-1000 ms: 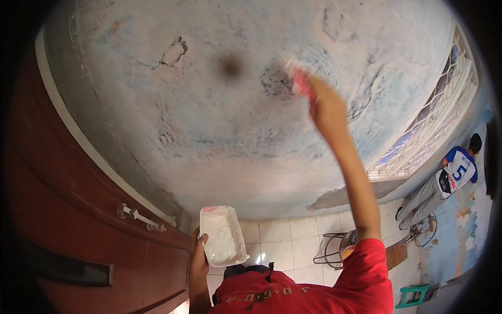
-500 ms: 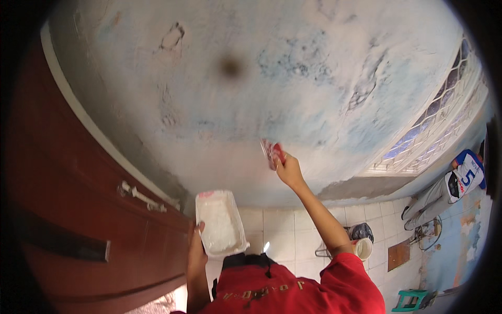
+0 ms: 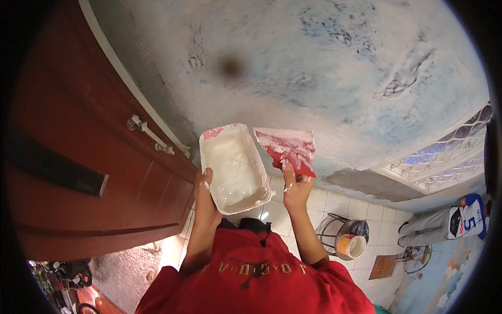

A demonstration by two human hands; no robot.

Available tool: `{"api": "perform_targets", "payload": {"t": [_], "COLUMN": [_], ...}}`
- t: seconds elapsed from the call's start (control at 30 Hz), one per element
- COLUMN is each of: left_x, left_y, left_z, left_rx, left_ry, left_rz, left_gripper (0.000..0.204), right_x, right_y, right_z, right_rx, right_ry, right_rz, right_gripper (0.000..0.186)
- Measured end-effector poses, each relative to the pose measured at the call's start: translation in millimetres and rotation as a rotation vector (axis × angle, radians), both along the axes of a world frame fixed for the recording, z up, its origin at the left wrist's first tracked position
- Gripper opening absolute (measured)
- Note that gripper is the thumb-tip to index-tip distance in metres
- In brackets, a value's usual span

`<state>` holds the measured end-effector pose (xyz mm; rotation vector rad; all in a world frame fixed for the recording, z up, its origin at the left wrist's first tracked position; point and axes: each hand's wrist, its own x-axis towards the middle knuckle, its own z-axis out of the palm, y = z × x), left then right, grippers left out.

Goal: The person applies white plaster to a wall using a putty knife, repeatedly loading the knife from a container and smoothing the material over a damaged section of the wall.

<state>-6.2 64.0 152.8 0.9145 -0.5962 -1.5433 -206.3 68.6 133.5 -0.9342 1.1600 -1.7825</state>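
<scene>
My left hand grips the left side of a rectangular white tray, its thumb over the rim. Wet white putty lies inside, and a pink smear marks the tray's far corner. Just right of the tray, my right hand is closed round a red putty knife with a broad blade. White putty coats much of the blade and dabs my right thumb. Beyond both hands rises a patchy white and pale blue wall with dark rough spots. Knife and wall look apart.
A brown door with a handle stands at left. A barred window is at right. On the tiled floor stand a stool frame and a bucket. Another person stands far right.
My right hand has drawn the putty knife back from the wall to beside the tray. My left hand has raised the tray. The view has shifted, showing more of the doorway.
</scene>
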Motion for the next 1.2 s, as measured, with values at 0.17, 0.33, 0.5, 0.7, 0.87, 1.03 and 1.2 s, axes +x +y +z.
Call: {"api": "perform_targets", "payload": {"t": [0.17, 0.33, 0.5, 0.7, 0.87, 1.03, 1.2], "left_x": [-8.8, -9.7, -5.0, 7.0, 19.8, 29.9, 32.1], "left_y": [7.7, 17.9, 29.0, 27.7, 9.3, -18.7, -43.4], "left_z": [4.2, 4.3, -5.0, -12.1, 0.2, 1.8, 25.8], "left_rx": [0.053, 0.073, 0.108, 0.097, -0.006, -0.131, -0.206], "left_ry": [0.063, 0.008, 0.01, 0.157, -0.014, -0.458, -0.55], "left_rz": [-0.012, 0.011, -0.032, -0.105, -0.153, -0.104, -0.283], "left_gripper": [0.069, 0.062, 0.065, 0.071, 0.073, 0.068, 0.066], "right_x": [7.8, 11.5, 11.5, -19.1, -47.3, -62.1, -60.3], "right_y": [8.4, 2.9, -6.4, -25.6, -36.2, -33.7, -36.5], "right_z": [-23.7, -60.0, -129.9, -131.1, -21.4, 43.6, 76.6], "right_rx": [-0.237, -0.291, -0.098, 0.149, 0.141, 0.01, -0.067], "right_ry": [0.477, 0.702, 0.62, 0.739, 0.279, 0.293, 0.636], "right_rz": [-0.063, -0.073, 0.053, 0.125, 0.094, 0.091, 0.05], "right_gripper": [0.03, 0.044, 0.041, 0.03, 0.017, 0.021, 0.023]}}
